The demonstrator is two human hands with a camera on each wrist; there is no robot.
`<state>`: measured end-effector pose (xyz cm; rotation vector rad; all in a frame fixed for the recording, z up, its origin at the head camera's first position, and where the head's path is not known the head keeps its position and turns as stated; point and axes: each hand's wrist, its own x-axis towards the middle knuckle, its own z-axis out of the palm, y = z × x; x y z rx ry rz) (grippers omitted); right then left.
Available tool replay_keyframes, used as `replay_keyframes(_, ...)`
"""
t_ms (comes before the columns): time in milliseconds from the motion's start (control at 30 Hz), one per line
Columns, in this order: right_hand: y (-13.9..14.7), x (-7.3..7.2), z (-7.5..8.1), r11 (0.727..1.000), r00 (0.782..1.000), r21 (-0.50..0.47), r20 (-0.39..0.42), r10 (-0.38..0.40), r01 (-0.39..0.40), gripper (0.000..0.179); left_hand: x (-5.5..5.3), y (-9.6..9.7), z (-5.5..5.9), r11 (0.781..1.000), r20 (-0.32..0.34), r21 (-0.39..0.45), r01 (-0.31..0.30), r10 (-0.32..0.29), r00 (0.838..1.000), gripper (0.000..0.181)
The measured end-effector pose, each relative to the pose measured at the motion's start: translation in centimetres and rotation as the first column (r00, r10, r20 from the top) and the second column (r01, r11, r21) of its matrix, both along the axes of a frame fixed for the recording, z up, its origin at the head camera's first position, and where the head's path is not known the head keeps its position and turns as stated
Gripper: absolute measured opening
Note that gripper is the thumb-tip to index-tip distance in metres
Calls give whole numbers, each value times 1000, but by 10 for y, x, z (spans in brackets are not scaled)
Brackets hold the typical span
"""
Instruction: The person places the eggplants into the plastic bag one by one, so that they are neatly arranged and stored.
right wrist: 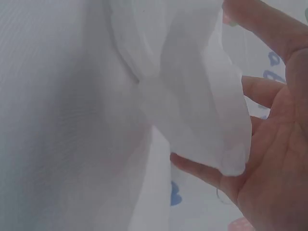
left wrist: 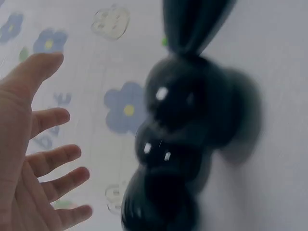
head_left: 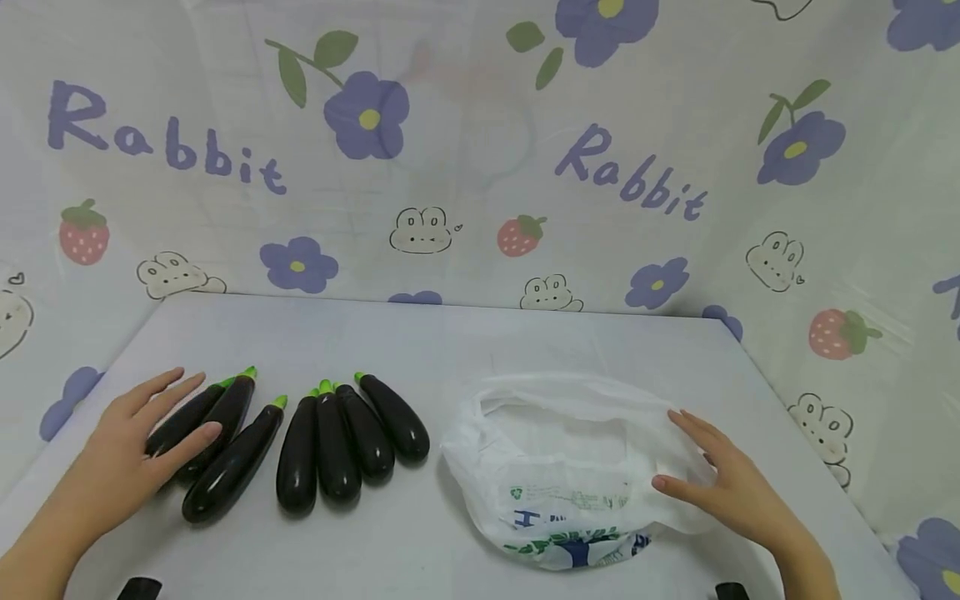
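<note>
Several dark eggplants [head_left: 234, 467] with bright green stem ends lie in a loose row on the left half of the table. My left hand [head_left: 123, 454] hovers over the leftmost ones, fingers spread, partly hiding them. In the left wrist view that hand [left wrist: 33, 144] holds nothing, and the eggplants [left wrist: 168, 149] beside it are blurred. A white plastic bag [head_left: 480, 504] with green and blue print sits with its mouth gaping. My right hand [head_left: 738, 492] is at the bag's right side, thumb and fingers apart. Its fingers lie behind a bag flap [right wrist: 197, 106] in the right wrist view.
The white table [head_left: 450, 550] ends at a back edge against a hanging cloth [head_left: 465, 125] printed with rabbits, flowers and strawberries. Two small black objects, one at bottom left [head_left: 140, 588] and one at bottom right [head_left: 731, 591], show at the frame's lower edge.
</note>
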<state>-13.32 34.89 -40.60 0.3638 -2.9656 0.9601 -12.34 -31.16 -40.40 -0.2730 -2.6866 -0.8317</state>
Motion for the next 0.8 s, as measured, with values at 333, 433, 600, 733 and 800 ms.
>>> replay_keyframes(333, 9, 3, -5, 994, 994, -96, 100, -35, 45, 81, 6, -41, -6, 992, 189, 56, -115, 103, 976, 70)
replay_keyframes(433, 10, 2, -7, 994, 994, -106, 105, -26, 37, 79, 5, -50, -11, 990, 227, 68, -124, 106, 968, 69)
replay_keyframes(600, 11, 0, -10, 991, 993, -133, 115, -7, 22, 77, 5, -58, -17, 991, 302, 81, -111, 82, 950, 68)
replay_keyframes(733, 11, 0, -11, 989, 992, -147, 123, -4, 22, 77, 5, -59, -21, 990, 330, 92, -107, 71, 941, 64)
replay_keyframes(800, 11, 0, -11, 989, 993, -146, 120, -3, 21, 77, 4, -59, -23, 990, 327, 90, -108, 73, 942, 62)
